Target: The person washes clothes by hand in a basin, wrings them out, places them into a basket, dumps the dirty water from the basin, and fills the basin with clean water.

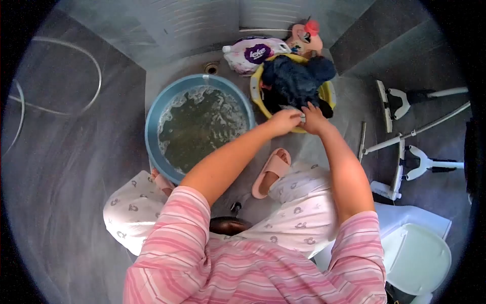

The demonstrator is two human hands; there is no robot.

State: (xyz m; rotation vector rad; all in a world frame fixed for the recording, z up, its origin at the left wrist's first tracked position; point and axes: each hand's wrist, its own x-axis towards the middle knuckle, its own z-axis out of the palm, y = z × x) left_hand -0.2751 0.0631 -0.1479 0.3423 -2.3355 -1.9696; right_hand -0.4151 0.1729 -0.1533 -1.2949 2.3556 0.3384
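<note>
A yellow basin [254,90] holds a heap of dark, furry-looking cloth [293,78]. My left hand [285,122] and my right hand [315,120] are close together at the basin's near rim. The left fingers are pinched, with a small pale bit showing at their tips that I cannot identify. My right fingers curl in beside them, against the edge of the dark cloth; what they grip is hidden. Left of the hands stands a large blue tub [153,134] of murky water with foam around its sides.
Behind the yellow basin lie a white and purple "leke" detergent package [248,55] and a pink container with a red cap [312,27]. Mop-like tools [405,104] lean at the right, above a pale green lid or seat [422,258]. A floor drain [211,68] sits behind the tub.
</note>
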